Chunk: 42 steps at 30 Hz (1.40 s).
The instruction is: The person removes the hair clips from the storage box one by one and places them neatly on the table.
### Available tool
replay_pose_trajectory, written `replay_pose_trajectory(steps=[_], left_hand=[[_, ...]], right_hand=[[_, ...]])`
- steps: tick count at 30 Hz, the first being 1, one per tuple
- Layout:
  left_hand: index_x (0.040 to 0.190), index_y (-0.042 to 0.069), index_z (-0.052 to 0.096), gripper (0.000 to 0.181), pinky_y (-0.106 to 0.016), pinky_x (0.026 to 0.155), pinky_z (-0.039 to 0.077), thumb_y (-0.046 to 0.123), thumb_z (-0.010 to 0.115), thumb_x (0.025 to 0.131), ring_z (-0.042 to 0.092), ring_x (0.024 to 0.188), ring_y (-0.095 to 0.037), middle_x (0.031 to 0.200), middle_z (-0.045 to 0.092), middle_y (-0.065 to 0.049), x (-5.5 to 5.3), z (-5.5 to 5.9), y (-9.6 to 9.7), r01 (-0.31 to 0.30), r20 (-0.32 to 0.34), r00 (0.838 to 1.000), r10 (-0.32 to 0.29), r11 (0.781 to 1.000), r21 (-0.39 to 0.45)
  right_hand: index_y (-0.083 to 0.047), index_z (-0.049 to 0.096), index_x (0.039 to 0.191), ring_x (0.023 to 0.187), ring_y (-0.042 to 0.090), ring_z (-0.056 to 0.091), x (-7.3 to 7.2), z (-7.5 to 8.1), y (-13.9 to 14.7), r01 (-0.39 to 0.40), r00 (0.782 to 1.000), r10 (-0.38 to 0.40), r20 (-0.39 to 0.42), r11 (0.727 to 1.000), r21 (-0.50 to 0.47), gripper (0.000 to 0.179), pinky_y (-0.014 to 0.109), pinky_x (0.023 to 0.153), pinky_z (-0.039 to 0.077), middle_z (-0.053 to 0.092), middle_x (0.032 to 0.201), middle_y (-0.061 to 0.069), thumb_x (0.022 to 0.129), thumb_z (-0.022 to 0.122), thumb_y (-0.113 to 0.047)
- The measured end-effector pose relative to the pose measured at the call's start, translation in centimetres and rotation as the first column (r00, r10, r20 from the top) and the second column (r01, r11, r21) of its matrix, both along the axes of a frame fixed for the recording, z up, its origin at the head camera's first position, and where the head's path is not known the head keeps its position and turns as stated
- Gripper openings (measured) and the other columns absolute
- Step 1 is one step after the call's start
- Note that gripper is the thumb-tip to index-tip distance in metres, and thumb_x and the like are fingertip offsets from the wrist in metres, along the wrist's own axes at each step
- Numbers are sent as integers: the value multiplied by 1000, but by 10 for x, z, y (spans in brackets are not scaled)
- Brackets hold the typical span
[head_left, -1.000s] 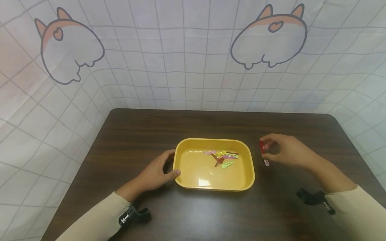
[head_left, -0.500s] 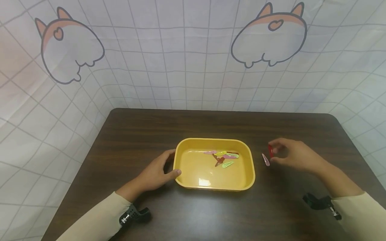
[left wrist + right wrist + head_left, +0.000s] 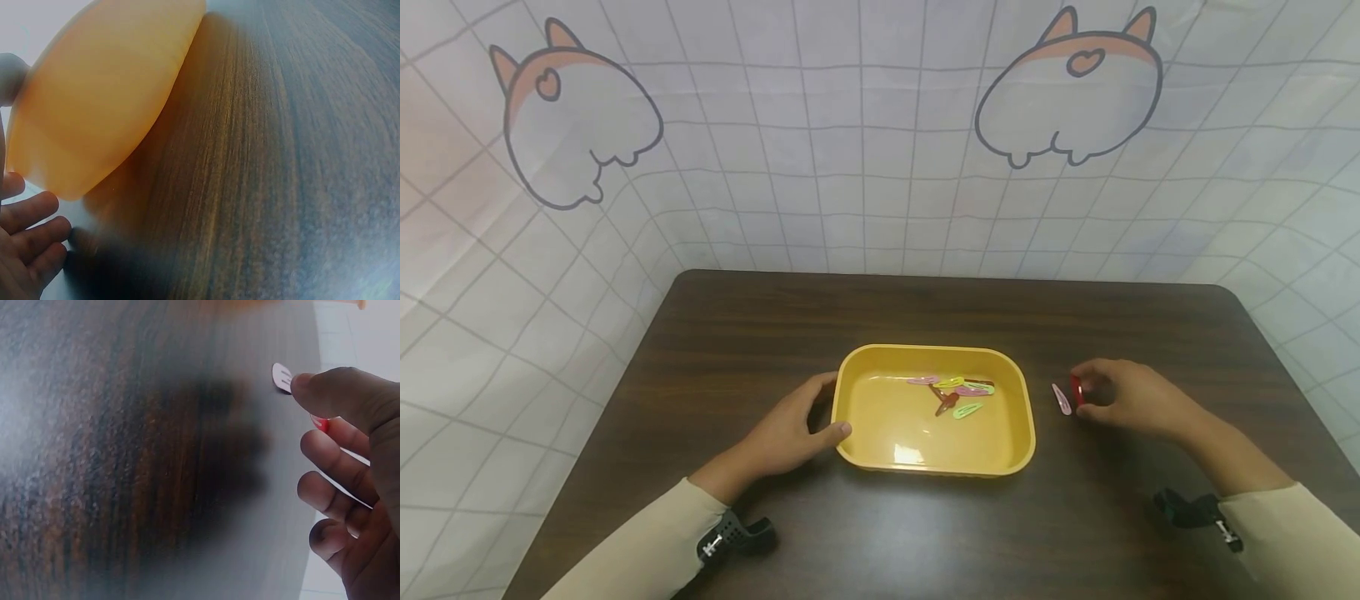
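My left hand [image 3: 786, 429] holds the left end of a yellow plastic tray [image 3: 865, 458], thumb on the rim and fingers along the outside. In the left wrist view the tray's outer wall [image 3: 106, 94] hides part of the grip. Between thumb and fingertips, my right hand [image 3: 1138, 400] pinches a red hair clip [image 3: 1078, 391], just above the table. A pink hair clip [image 3: 1061, 399] lies on the table beside it, between that hand and the tray. The right wrist view shows the pink clip [image 3: 281, 377] partly behind the thumb.
Several hair clips lie in the tray: among them a yellow clip [image 3: 950, 382], a green clip [image 3: 967, 410] and a brown clip [image 3: 947, 404]. The dark wooden table [image 3: 760, 317] meets a white gridded cloth [image 3: 820, 192] at its back and sides.
The right hand has moved right and then slightly toward the person with the red clip, away from over the pink clip, which is now fully visible. Left hand and tray look unchanged.
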<state>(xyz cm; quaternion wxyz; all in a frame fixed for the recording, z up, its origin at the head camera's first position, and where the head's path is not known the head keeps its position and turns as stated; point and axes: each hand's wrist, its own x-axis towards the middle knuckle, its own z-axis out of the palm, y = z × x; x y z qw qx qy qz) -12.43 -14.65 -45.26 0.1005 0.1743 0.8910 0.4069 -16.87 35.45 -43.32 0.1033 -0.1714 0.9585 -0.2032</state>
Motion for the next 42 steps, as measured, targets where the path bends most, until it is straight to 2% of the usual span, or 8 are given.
replay_pose_trajectory(steps=[13, 27, 36, 42], left_hand=[[153, 15, 40, 75, -52, 110, 41, 40, 76, 92, 51, 135, -23, 145, 54, -1, -1, -1, 0, 10, -3, 1000, -10, 1000, 18], [153, 15, 41, 75, -51, 110, 41, 39, 76, 92, 51, 134, -23, 144, 55, -1, -1, -1, 0, 13, -5, 1000, -13, 1000, 18], [153, 15, 41, 75, -51, 110, 41, 39, 77, 92, 51, 134, -22, 143, 55, 0, -1, -1, -1, 15, -3, 1000, -15, 999, 30], [153, 14, 40, 75, -52, 110, 41, 40, 76, 92, 51, 135, -23, 144, 55, -1, -1, 1, -1, 9, 6, 1000, -9, 1000, 19]], right_hand=[[-3, 67, 125, 105, 34, 63, -3, -8, 5, -6, 1000, 7, -17, 999, 34, 52, 61, 91, 50, 71, 107, 7, 82, 85, -27], [0, 68, 123, 104, 33, 64, -5, -10, 3, -33, 999, 34, -18, 998, 54, 55, 60, 92, 50, 71, 107, 7, 80, 87, -29], [-1, 67, 125, 106, 34, 64, -5, -4, 5, -38, 999, 39, -7, 998, 58, 56, 60, 92, 50, 71, 111, 9, 81, 87, -28], [-1, 67, 127, 114, 39, 60, -7, 12, 0, -37, 998, 40, -45, 997, 66, 55, 63, 97, 46, 68, 121, 15, 84, 84, -32]])
